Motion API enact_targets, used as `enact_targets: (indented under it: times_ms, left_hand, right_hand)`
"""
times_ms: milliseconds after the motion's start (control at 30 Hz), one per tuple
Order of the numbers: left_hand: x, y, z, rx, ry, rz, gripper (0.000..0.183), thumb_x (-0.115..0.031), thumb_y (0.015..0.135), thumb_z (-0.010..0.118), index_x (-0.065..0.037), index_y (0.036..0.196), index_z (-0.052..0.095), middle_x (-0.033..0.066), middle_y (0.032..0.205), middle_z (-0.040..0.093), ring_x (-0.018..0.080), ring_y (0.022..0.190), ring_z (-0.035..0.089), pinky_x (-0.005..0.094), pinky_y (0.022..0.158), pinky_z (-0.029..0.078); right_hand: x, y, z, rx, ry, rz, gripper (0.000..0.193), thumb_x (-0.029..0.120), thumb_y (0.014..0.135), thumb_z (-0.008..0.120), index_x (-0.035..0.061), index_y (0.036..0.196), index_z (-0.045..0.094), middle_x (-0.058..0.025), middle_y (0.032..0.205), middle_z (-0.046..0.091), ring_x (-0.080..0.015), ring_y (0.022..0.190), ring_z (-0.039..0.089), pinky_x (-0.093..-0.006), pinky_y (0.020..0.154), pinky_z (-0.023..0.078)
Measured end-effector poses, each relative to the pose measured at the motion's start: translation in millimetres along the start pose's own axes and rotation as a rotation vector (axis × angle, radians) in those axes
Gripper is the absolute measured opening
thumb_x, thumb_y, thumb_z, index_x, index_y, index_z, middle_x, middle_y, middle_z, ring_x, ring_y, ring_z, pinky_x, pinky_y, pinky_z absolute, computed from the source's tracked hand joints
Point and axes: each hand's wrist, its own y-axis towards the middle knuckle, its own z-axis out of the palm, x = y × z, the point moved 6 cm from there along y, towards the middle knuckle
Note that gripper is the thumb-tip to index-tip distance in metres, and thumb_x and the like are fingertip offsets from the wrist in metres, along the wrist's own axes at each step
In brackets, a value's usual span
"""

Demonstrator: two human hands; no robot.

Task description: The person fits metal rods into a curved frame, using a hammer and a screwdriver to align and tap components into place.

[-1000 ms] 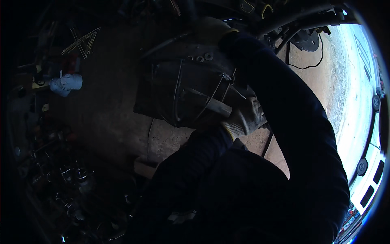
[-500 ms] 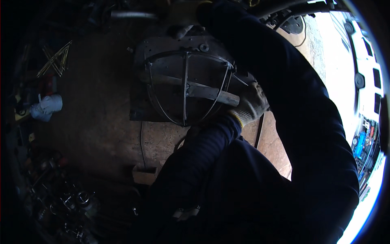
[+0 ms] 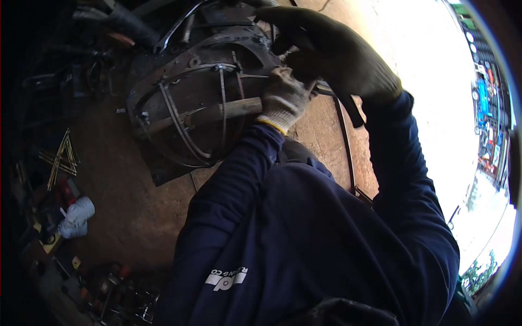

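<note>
My left hand [image 3: 285,99], in a pale knitted glove with a yellow cuff edge, is closed around a thin straight rod [image 3: 253,76] that points left over the metalwork. Just right of it, my right hand [image 3: 348,60] in a dark glove is curled and slightly smeared. Under its palm a black strip-like piece [image 3: 350,110] hangs down; what the fingers hold is hidden. Left of both hands lies a rounded cage of curved metal bars [image 3: 179,125] on a dark metal plate [image 3: 157,168]. A wooden handle-like bar [image 3: 242,108] runs through the cage, its end beside my left glove.
Brown ground [image 3: 119,217] lies around the metalwork. Yellowish folded sticks [image 3: 62,157] and a white bundle [image 3: 77,217] are at the left. Dark cylindrical parts [image 3: 130,27] crowd the far left. A long thin bar [image 3: 345,141] lies right of my left forearm.
My right hand has come back from the far side to beside my left hand. The view has turned, so the cage appears tilted and farther left. My left hand still grips the rod.
</note>
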Motion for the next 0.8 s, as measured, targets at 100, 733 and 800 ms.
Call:
enact_targets:
  times_ms: [100,733,800]
  left_hand:
    - [-2,5,-4,-0.141,-0.152,0.070,0.033,-0.041,0.095,0.064,-0.017,0.117,0.061,0.0068,0.106,0.070,0.0269,0.106,0.067,0.0476,0.098,0.046]
    - [-1,19,-3,-0.184,-0.093,0.137,0.038,-0.035,0.092,0.073,-0.014,0.123,0.068,0.0074,0.089,0.071,0.0285,0.080,0.072,0.0437,0.072,0.059]
    - [-3,23,-5,-0.184,-0.081,0.147,0.039,-0.036,0.092,0.072,-0.014,0.123,0.069,0.0080,0.090,0.071,0.0292,0.082,0.072,0.0448,0.074,0.058]
  right_hand:
    - [-13,-100,-18,-0.326,0.225,0.123,0.074,0.015,0.099,0.067,0.0094,0.162,0.028,-0.0241,0.133,0.063,-0.0215,0.078,0.072,-0.0310,0.066,0.060]
    - [-191,-217,42,-0.780,1.635,0.260,0.040,0.034,0.103,0.062,0.0067,0.131,0.057,0.0028,0.074,0.051,-0.0112,0.054,0.049,-0.0277,0.048,0.043]
    - [-193,-211,48,-0.722,1.251,0.534,0.034,0.030,0.103,0.059,0.0049,0.126,0.057,0.0026,0.073,0.050,-0.0107,0.054,0.047,-0.0282,0.048,0.040]
